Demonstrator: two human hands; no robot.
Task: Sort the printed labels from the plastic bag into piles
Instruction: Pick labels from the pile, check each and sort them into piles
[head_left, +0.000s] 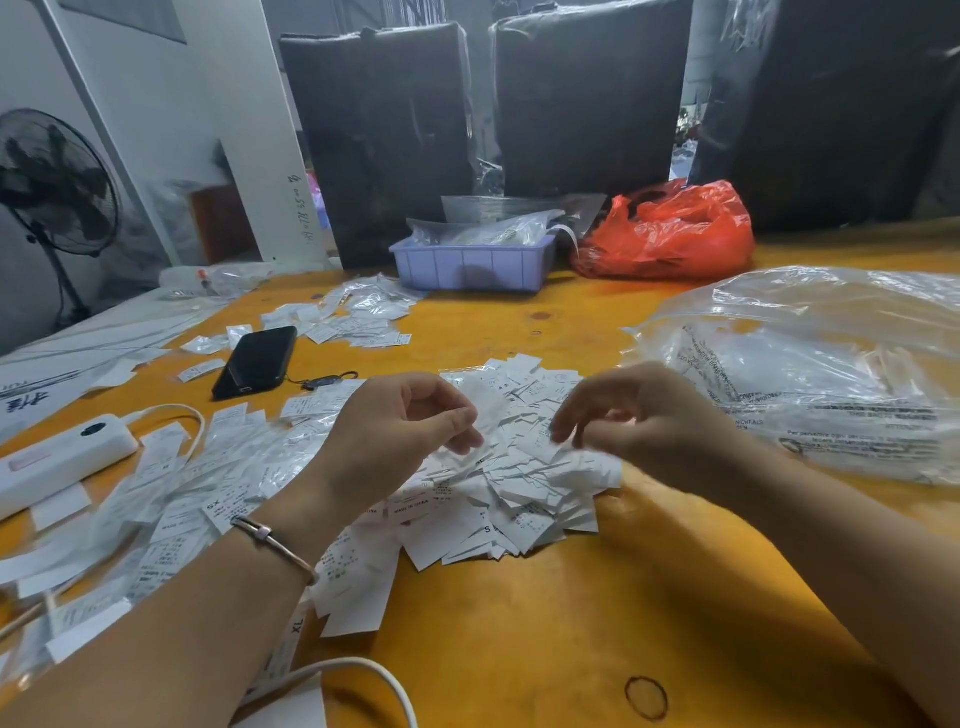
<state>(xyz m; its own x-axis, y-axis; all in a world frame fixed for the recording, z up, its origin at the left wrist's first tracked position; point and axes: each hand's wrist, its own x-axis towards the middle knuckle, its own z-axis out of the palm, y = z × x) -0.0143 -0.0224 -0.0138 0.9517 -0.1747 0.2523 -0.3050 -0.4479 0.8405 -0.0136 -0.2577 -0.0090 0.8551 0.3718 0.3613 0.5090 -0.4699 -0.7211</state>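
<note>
Though blurred at the fingertips, right hand (639, 415) and left hand (400, 431) curled over labels (519, 493) heaped mid-table (571, 649), grip unclear; clear bag (810, 374) cropped at right edge.

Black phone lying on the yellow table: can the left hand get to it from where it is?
Probably yes: the black phone lies uncovered, up and left of the left hand, with only flat paper labels between them.

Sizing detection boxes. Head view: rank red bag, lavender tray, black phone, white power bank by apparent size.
1. red bag
2. lavender tray
3. white power bank and black phone: look alike; the power bank lies nearer and runs off-frame, so unranked.
</note>
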